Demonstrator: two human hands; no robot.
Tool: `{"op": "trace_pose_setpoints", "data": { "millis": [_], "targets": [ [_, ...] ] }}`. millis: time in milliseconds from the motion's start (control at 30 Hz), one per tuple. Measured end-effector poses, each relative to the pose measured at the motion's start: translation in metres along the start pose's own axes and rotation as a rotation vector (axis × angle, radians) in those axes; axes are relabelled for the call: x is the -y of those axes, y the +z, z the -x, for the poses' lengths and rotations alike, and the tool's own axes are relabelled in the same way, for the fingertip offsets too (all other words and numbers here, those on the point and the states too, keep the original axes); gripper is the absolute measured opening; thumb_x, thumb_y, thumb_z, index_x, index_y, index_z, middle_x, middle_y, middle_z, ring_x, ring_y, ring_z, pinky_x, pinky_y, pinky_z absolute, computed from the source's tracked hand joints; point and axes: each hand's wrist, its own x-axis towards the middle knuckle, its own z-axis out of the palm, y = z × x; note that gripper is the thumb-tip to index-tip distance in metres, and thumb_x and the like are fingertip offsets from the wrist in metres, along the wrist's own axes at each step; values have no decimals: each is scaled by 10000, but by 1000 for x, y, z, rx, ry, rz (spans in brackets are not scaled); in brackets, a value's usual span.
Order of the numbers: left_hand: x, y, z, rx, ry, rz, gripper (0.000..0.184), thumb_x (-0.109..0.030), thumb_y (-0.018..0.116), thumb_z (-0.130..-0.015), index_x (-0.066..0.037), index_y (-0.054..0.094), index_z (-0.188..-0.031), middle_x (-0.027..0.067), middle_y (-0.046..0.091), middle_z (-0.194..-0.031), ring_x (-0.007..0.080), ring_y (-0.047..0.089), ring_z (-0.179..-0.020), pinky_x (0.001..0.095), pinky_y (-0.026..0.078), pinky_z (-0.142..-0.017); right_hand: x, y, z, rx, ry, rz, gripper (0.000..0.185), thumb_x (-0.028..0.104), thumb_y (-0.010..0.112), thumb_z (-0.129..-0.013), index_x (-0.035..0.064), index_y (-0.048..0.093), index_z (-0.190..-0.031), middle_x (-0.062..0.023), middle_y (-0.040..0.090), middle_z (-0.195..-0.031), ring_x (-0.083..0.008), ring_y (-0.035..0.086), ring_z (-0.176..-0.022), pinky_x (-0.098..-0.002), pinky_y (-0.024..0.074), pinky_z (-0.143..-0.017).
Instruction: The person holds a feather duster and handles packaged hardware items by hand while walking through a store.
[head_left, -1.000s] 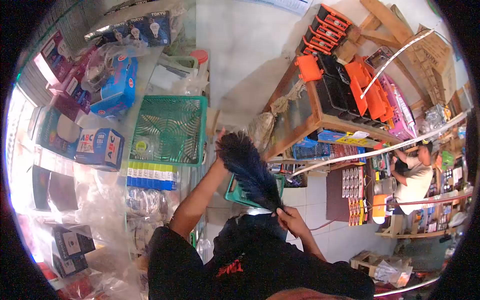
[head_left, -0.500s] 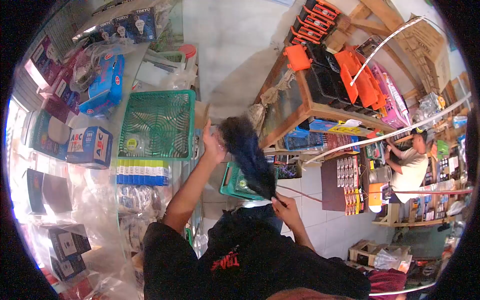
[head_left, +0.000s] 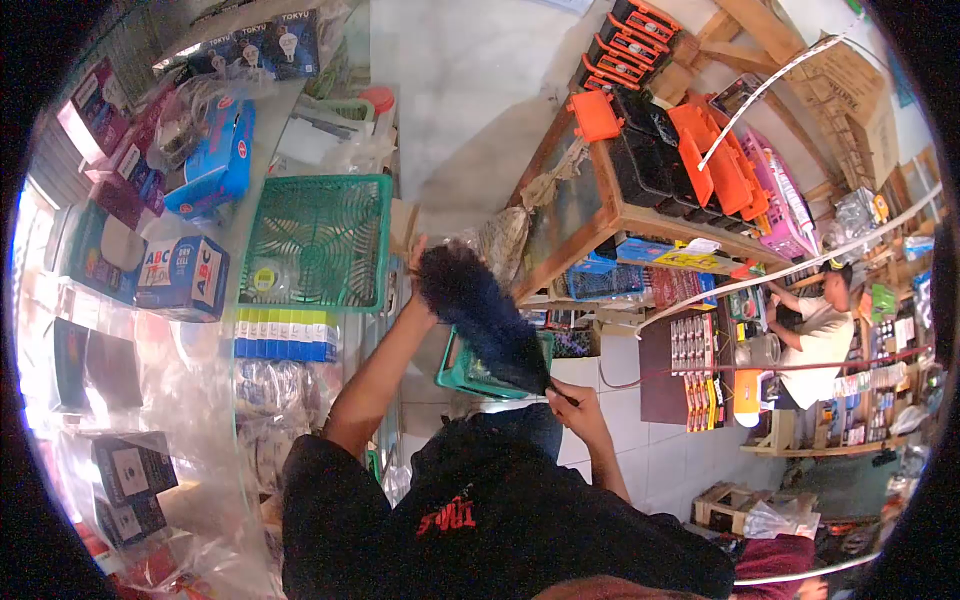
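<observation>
A dark blue-black feather duster (head_left: pixel 480 325) slants across the middle of the head view, its fluffy end up and to the left. My right hand (head_left: pixel 580 410) is closed around its thin black handle at the lower end. Behind the fluffy tip is my left hand (head_left: pixel 421 290), partly covered by the feathers. Its few visible fingers look stretched out, beside a brown cardboard piece (head_left: pixel 403 228) at the counter edge. A green plastic basket (head_left: pixel 383 245) sits on the glass counter, left of my left hand. Below the duster stands another green basket (head_left: pixel 452 372).
Boxes, including an ABC battery box (head_left: pixel 182 278) and blue bulb boxes (head_left: pixel 290 45), crowd the glass counter (head_left: pixel 240 350). A wood-framed case (head_left: pixel 610 215) with black and orange toolboxes (head_left: pixel 640 150) stands to the right. White cables cross the right side, where another person (head_left: pixel 820 335) stands by shelves.
The duster's fluffy end has moved left and slightly down, now covering much of my left hand. My right hand has shifted slightly right with the handle.
</observation>
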Motion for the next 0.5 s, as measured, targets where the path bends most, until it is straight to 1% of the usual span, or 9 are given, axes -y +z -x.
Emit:
{"op": "trace_pose_setpoints", "data": {
  "millis": [33, 67, 100, 167, 267, 367, 400, 467, 500],
  "targets": [
    [1, -19, -6, 107, -85, 81, 855, -686, 330, -848, 16, 465, -1319, 172, 537, -1304, 310, 513, -1209, 461, 356, -1059, 2, -1, 1, 13, -27, 16, 182, 146, 586, -935, -21, 645, -982, 33, 505, -606, -31, 410, -482, -206, 306, -411],
    [8, -32, -11, 142, 83, 178, 827, -672, 333, -854, -1, 478, -1316, 164, 546, -1296, 312, 519, -1201, 459, 348, -1065, -2, -2, 1, -4, 36, -20, 202, 145, 603, -926, -21, 642, -1035, 31, 513, -620, -37, 426, -512, -207, 332, -443],
    [7, 25, 4, -87, 183, -197, 831, -700, 392, -812, -27, 519, -1283, 169, 555, -1284, 312, 526, -1192, 503, 348, -1051, -8, -3, 1, -21, 98, -56, 239, 144, 619, -917, -21, 639, -1089, 29, 520, -635, -42, 441, -542, -207, 358, -476],
    [8, 29, 7, -141, 122, -166, 797, -690, 395, -818, -44, 543, -1261, 161, 568, -1268, 312, 537, -1174, 506, 356, -1040, -8, -4, 1, -14, 163, -69, 258, 145, 632, -911, -23, 644, -1106, 28, 525, -644, -46, 454, -569, -210, 381, -502],
    [10, -23, -11, 317, -58, 57, 776, -676, 362, -847, -36, 557, -1240, 146, 604, -1212, 316, 568, -1119, 484, 398, -1005, -5, -5, 3, 19, 161, -39, 201, 153, 627, -916, -26, 659, -1002, 33, 518, -633, -40, 447, -560, -216, 368, -486],
    [11, 29, 4, -268, 139, -182, 767, -692, 397, -821, -39, 617, -1158, 171, 627, -1155, 337, 581, -1092, 515, 399, -996, -11, -3, 4, 2, 166, -98, 186, 164, 629, -915, -21, 648, -914, 37, 518, -629, -40, 442, -552, -223, 354, -475],
    [10, 38, 9, -253, 128, -183, 762, -689, 404, -820, -42, 615, -1162, 167, 627, -1158, 336, 579, -1097, 516, 396, -1001, -4, -2, 5, 12, 186, -121, 189, 167, 630, -914, -19, 639, -887, 38, 518, -627, -41, 441, -550, -224, 351, -475],
    [6, -5, -8, 177, -32, -67, 755, -673, 402, -831, -44, 582, -1209, 149, 610, -1202, 321, 572, -1117, 500, 402, -1003, -3, -3, 5, 10, 169, -116, 179, 162, 614, -921, -5, 632, -860, 38, 503, -609, -37, 418, -519, -223, 321, -450],
    [7, -3, -5, 94, -16, -7, 752, -669, 407, -831, -47, 575, -1221, 145, 603, -1217, 317, 572, -1123, 495, 407, -1001, -8, -2, 4, -4, 133, -90, 166, 154, 596, -928, 8, 633, -859, 38, 487, -591, -33, 396, -489, -222, 294, -423]
  ]
}}
